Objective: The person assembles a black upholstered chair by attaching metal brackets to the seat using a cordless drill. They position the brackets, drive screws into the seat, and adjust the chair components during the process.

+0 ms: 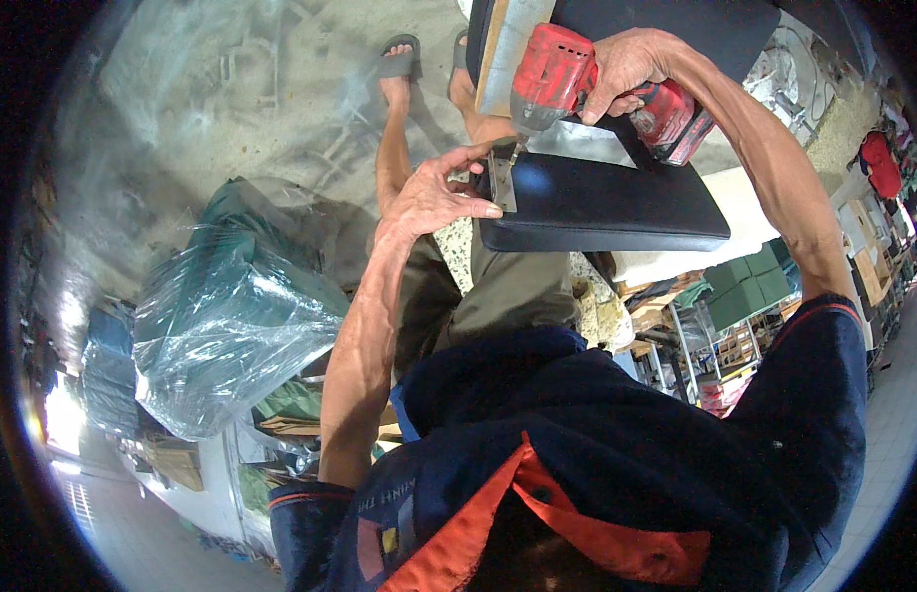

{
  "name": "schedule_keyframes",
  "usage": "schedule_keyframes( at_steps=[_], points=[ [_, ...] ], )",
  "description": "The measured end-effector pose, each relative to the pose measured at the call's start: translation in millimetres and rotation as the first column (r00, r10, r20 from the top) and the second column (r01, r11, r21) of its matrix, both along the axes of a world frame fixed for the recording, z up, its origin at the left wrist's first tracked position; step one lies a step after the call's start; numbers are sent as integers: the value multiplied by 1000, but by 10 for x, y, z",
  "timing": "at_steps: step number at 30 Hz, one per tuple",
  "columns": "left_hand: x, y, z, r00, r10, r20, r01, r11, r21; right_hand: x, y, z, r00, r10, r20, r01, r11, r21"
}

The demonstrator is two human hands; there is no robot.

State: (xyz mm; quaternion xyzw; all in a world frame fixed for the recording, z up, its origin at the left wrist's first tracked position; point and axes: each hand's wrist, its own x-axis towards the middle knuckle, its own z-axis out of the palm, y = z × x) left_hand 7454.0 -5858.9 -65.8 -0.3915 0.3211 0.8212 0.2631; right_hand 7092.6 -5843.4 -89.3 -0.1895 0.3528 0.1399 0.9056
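A red and black cordless drill (555, 67) is in my right hand (628, 74), whose fingers wrap round its handle. Its bit points down onto a flat metal bracket (504, 184) at the left end of a black padded board (616, 202). That bracket is pinched by my left hand (429, 197), with the thumb along the near side and the fingers at the far side. The bit's tip seems to meet the bracket; whether a screw is there is too small to tell. The board lies level above my lap.
Beyond the board stands another black padded piece with a wooden edge (494, 59). A plastic-wrapped green bundle (231, 316) is to my left. At right are shelves with boxes (734, 350) and green stacked blocks (749, 286). My sandalled feet (399, 59) rest on the concrete floor (251, 109).
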Motion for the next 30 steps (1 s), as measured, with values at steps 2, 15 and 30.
schedule_keyframes(
  at_steps=[2,15,30],
  points=[
    [2,2,-8,1000,2,4,-2,1000,9,4,0,8,1000,5,-9,-5,1000,-5],
    [98,33,-167,995,47,-83,-50,998,-42,28,-17,32,1000,9,-12,-9,1000,-15],
    [-13,6,0,991,-72,-116,50,982,-183,40,-55,64,999,10,-49,-8,999,34]
  ],
)
